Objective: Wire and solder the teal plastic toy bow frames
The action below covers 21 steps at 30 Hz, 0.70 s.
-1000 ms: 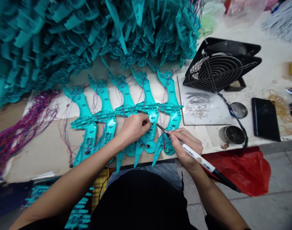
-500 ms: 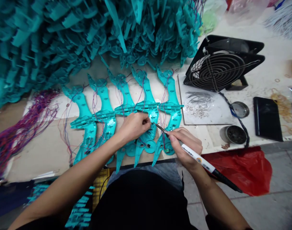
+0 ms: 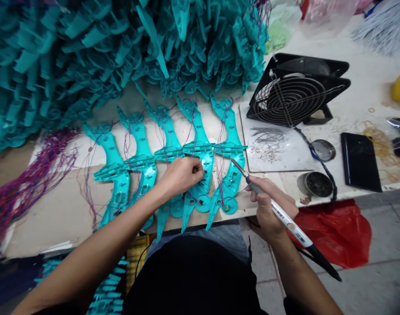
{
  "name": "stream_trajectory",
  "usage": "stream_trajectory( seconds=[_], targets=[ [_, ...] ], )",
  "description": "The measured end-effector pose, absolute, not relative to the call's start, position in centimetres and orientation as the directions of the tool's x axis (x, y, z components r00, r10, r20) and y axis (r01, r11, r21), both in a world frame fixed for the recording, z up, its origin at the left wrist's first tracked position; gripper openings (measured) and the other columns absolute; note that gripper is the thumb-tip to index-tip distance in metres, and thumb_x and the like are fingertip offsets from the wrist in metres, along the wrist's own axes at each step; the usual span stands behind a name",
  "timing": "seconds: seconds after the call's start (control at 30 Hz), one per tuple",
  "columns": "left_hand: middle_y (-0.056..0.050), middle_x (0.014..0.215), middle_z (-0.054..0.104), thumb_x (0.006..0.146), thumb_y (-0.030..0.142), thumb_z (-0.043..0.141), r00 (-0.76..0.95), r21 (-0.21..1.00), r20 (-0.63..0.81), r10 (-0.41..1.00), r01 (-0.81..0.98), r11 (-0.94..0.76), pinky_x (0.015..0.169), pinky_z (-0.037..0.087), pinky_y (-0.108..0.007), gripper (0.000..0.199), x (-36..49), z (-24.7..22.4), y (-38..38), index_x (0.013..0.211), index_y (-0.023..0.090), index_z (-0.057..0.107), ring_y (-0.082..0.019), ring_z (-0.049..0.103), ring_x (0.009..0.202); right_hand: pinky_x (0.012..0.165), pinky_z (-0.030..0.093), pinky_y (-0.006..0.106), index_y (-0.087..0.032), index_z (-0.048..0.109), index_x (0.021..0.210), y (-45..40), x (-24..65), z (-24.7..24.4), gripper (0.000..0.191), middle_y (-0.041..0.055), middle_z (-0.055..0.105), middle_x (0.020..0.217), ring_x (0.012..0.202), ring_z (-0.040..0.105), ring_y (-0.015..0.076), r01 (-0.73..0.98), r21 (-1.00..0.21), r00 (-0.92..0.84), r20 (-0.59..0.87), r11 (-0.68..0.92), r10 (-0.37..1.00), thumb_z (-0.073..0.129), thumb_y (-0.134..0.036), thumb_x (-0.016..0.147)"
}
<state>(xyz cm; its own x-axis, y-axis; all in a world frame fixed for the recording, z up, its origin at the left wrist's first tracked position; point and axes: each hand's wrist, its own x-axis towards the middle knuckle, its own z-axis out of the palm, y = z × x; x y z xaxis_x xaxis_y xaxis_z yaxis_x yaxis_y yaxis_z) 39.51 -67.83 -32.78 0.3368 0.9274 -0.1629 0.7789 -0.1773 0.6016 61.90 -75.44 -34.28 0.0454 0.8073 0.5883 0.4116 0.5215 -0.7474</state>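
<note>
Several teal plastic shells (image 3: pixel 168 151) lie side by side on the bench, with thin red and blue wires running over them. My left hand (image 3: pixel 182 175) rests on the shell second from the right (image 3: pixel 201 153), fingers pinched on a wire there. My right hand (image 3: pixel 272 208) grips a soldering iron (image 3: pixel 286 221) like a pen. Its metal tip hangs just above the rightmost shell (image 3: pixel 232 168), clear of my left hand.
A big heap of teal shells (image 3: pixel 104 48) fills the back. A bundle of wires (image 3: pixel 29 179) lies left. A black fan (image 3: pixel 296 94), a sheet with solder bits (image 3: pixel 273 146), two small tins (image 3: pixel 314 183), a black phone (image 3: pixel 360 162) sit right. A red bag (image 3: pixel 334 232) lies below.
My right hand has pulled the soldering iron right and away from the spot next to my left fingers; the tip now hangs over the rightmost shell. My left hand stayed put.
</note>
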Motion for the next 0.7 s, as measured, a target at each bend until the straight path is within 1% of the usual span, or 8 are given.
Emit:
stream_trajectory(
  seconds=[0.13,0.2,0.27,0.33,0.4,0.53,0.6,0.7],
  targets=[
    [0.0,0.065,0.063,0.076,0.018,0.051,0.345,0.593,-0.202,0.917,0.788,-0.166,0.056,0.033,-0.026,0.013,39.5,-32.5,-67.9,0.069,0.018,0.063,-0.014,0.054,0.059,0.063,0.053,0.036,-0.02,0.071,0.11,-75.7,62.9,-34.3,0.029,0.0088,0.07,0.086,0.072,0.066,0.0208,0.445,-0.747,0.085,0.584,0.494,0.807,0.055,-0.036,0.092],
    [0.0,0.066,0.062,0.077,0.02,0.052,0.339,0.584,-0.205,0.918,0.795,-0.164,0.056,0.034,-0.026,0.012,39.6,-32.2,-68.1,0.079,0.018,0.064,-0.015,0.054,0.06,0.062,0.053,0.035,-0.02,0.071,0.11,-75.8,63.4,-34.2,0.028,0.0084,0.07,0.085,0.07,0.066,0.0201,0.462,-0.738,0.1,0.595,0.492,0.798,0.055,-0.036,0.092],
    [-0.001,0.072,0.062,0.08,0.024,0.054,0.325,0.565,-0.135,0.936,0.801,-0.197,0.06,0.037,-0.027,0.019,40.0,-31.9,-68.2,0.094,0.018,0.064,-0.017,0.057,0.068,0.061,0.053,0.035,-0.019,0.071,0.109,-75.9,63.7,-34.1,0.028,0.008,0.07,0.083,0.068,0.065,0.0193,0.477,-0.727,0.115,0.61,0.495,0.784,0.055,-0.035,0.092],
    [-0.004,0.081,0.061,0.083,0.028,0.053,0.322,0.524,-0.024,0.946,0.81,-0.262,0.069,0.041,-0.03,0.023,40.9,-31.6,-68.3,0.102,0.018,0.064,-0.02,0.058,0.08,0.061,0.053,0.034,-0.019,0.071,0.109,-76.0,63.9,-33.9,0.028,0.0077,0.07,0.082,0.068,0.065,0.0191,0.485,-0.724,0.126,0.613,0.49,0.78,0.055,-0.035,0.093],
    [-0.007,0.086,0.06,0.087,0.034,0.05,0.34,0.457,0.037,0.94,0.831,-0.318,0.076,0.042,-0.033,0.025,42.1,-31.5,-68.2,0.096,0.018,0.067,-0.023,0.057,0.089,0.062,0.053,0.034,-0.019,0.071,0.108,-76.1,63.9,-33.9,0.028,0.0076,0.07,0.081,0.068,0.066,0.019,0.491,-0.726,0.128,0.608,0.483,0.784,0.054,-0.035,0.093],
    [-0.011,0.086,0.062,0.087,0.05,0.05,0.4,0.297,-0.037,0.916,0.879,-0.372,0.082,0.041,-0.039,0.04,44.6,-31.5,-67.6,0.081,0.016,0.07,-0.028,0.057,0.093,0.063,0.054,0.033,-0.019,0.071,0.109,-76.4,64.0,-34.0,0.026,0.0074,0.07,0.085,0.07,0.066,0.0183,0.489,-0.718,0.122,0.618,0.494,0.777,0.055,-0.032,0.093],
    [-0.011,0.086,0.063,0.086,0.05,0.052,0.411,0.266,-0.08,0.908,0.887,-0.378,0.082,0.04,-0.04,0.038,45.2,-31.7,-67.4,0.079,0.017,0.07,-0.03,0.058,0.095,0.064,0.054,0.033,-0.02,0.07,0.11,-76.6,64.1,-34.0,0.025,0.0074,0.07,0.087,0.071,0.066,0.0181,0.487,-0.721,0.123,0.615,0.493,0.779,0.056,-0.03,0.092],
    [-0.01,0.086,0.065,0.087,0.04,0.051,0.391,0.276,-0.116,0.913,0.896,-0.348,0.08,0.04,-0.04,0.029,45.3,-32.0,-67.3,0.077,0.019,0.069,-0.029,0.059,0.094,0.064,0.054,0.033,-0.02,0.07,0.11,-76.9,64.4,-34.2,0.025,0.007,0.07,0.087,0.07,0.065,0.0179,0.486,-0.727,0.127,0.608,0.485,0.784,0.056,-0.03,0.092]
  ],
)
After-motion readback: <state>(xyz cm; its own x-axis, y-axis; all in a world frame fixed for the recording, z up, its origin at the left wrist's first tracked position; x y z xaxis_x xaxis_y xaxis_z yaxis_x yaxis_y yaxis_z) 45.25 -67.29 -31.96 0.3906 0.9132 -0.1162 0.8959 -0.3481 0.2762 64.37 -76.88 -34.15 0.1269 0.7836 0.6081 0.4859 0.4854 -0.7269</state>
